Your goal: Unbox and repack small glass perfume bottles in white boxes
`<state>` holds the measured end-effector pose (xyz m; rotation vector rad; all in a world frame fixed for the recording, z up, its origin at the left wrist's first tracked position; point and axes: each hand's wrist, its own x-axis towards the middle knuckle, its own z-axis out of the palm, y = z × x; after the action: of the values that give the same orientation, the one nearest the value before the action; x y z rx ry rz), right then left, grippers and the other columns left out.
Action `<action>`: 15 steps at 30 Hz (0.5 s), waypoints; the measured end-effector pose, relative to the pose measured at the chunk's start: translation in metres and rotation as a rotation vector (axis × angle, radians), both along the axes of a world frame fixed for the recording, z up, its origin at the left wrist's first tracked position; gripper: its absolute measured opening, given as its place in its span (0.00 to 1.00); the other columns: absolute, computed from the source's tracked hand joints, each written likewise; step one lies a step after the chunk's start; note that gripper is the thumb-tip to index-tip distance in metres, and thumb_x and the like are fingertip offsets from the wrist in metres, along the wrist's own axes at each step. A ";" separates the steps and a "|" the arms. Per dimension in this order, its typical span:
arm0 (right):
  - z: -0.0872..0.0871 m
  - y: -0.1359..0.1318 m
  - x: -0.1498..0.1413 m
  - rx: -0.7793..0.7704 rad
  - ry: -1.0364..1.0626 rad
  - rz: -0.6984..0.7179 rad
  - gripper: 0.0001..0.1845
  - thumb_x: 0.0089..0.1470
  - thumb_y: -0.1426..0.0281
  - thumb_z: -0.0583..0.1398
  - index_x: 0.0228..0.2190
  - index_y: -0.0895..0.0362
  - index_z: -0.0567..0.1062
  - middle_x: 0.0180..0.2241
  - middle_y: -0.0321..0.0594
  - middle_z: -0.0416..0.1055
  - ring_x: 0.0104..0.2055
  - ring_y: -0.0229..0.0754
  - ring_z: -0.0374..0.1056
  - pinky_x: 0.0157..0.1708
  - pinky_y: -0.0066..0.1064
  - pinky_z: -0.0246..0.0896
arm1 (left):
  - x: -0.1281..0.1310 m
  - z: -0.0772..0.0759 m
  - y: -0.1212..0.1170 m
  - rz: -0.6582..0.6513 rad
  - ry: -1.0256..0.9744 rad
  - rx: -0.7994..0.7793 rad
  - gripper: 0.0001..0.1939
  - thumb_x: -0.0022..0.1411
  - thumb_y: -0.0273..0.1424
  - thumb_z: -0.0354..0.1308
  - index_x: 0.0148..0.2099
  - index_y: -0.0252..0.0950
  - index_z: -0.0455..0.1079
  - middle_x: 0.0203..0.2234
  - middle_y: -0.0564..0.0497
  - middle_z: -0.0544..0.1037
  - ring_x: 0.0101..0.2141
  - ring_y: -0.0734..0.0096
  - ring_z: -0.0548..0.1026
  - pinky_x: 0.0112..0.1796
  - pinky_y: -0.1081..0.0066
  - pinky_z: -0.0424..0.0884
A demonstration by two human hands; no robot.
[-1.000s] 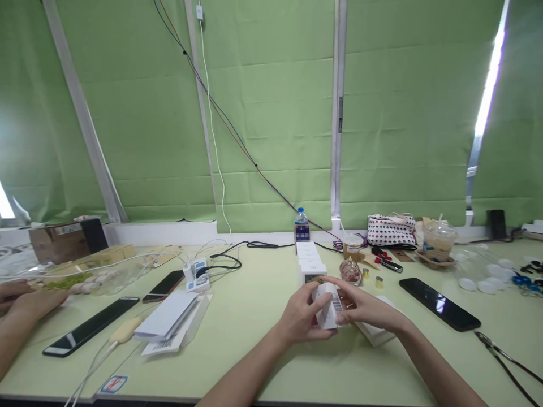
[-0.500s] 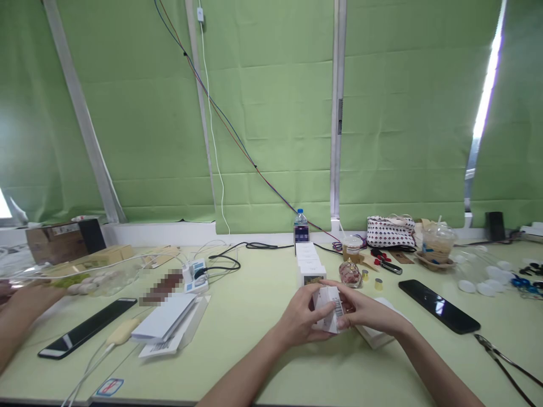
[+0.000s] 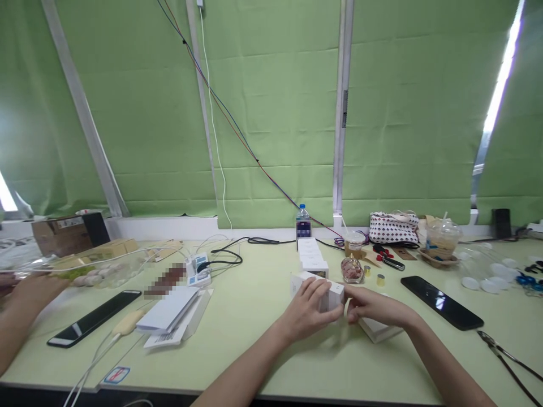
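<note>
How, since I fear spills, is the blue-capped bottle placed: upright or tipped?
Upright: the bottle has its blue cap at the top.

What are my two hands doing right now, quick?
Left hand: closed around a small white box.
Right hand: fingers curled at the box's right end; can't tell whether it's gripping too.

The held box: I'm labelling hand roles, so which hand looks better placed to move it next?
Probably the left hand: it is wrapped over the box. The right hand is only at the box's right end; whether it touches is unclear.
</note>
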<state>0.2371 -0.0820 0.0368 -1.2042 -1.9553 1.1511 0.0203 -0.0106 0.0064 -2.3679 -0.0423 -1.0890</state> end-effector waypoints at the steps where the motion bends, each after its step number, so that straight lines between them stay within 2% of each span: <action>1: 0.003 -0.001 0.002 0.011 -0.016 -0.013 0.16 0.50 0.70 0.58 0.44 0.54 0.70 0.34 0.36 0.69 0.31 0.39 0.66 0.32 0.30 0.63 | 0.000 0.000 0.000 0.022 0.007 0.040 0.20 0.53 0.25 0.60 0.49 0.44 0.67 0.50 0.42 0.68 0.53 0.57 0.65 0.53 0.54 0.60; 4: 0.012 -0.005 0.004 0.113 -0.080 -0.147 0.22 0.58 0.58 0.51 0.50 0.54 0.68 0.35 0.41 0.71 0.34 0.42 0.67 0.34 0.32 0.63 | 0.000 -0.002 -0.001 0.037 0.051 0.156 0.16 0.57 0.23 0.58 0.48 0.41 0.67 0.51 0.42 0.70 0.56 0.59 0.63 0.57 0.55 0.55; 7: 0.020 -0.007 -0.003 0.233 -0.102 -0.315 0.29 0.59 0.51 0.47 0.51 0.56 0.70 0.39 0.44 0.72 0.43 0.48 0.67 0.44 0.37 0.62 | 0.002 -0.001 -0.001 -0.014 0.150 0.250 0.11 0.59 0.25 0.57 0.46 0.38 0.67 0.53 0.42 0.70 0.58 0.60 0.61 0.59 0.59 0.54; 9: 0.022 -0.008 -0.011 0.283 -0.099 -0.344 0.30 0.58 0.49 0.47 0.49 0.56 0.71 0.42 0.46 0.72 0.47 0.50 0.66 0.48 0.39 0.59 | 0.004 0.000 -0.003 -0.054 0.243 0.282 0.10 0.61 0.26 0.56 0.46 0.37 0.67 0.54 0.43 0.69 0.58 0.62 0.62 0.60 0.60 0.54; 12: 0.021 -0.007 -0.022 0.335 -0.135 -0.318 0.27 0.54 0.50 0.54 0.45 0.56 0.73 0.41 0.44 0.74 0.44 0.50 0.67 0.45 0.38 0.61 | 0.008 0.000 -0.008 -0.124 0.339 0.311 0.09 0.62 0.26 0.55 0.45 0.38 0.68 0.55 0.45 0.69 0.58 0.64 0.62 0.60 0.59 0.54; 15: 0.018 -0.005 -0.025 0.345 -0.183 -0.337 0.20 0.51 0.53 0.59 0.36 0.56 0.75 0.33 0.39 0.75 0.34 0.46 0.68 0.34 0.33 0.62 | 0.010 -0.003 -0.012 -0.160 0.354 0.325 0.08 0.62 0.27 0.55 0.45 0.40 0.69 0.57 0.48 0.67 0.59 0.65 0.60 0.61 0.59 0.54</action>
<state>0.2124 -0.0866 0.0547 -1.4136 -1.8863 0.5255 0.0305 -0.0228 0.0032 -2.2536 0.4249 -0.6676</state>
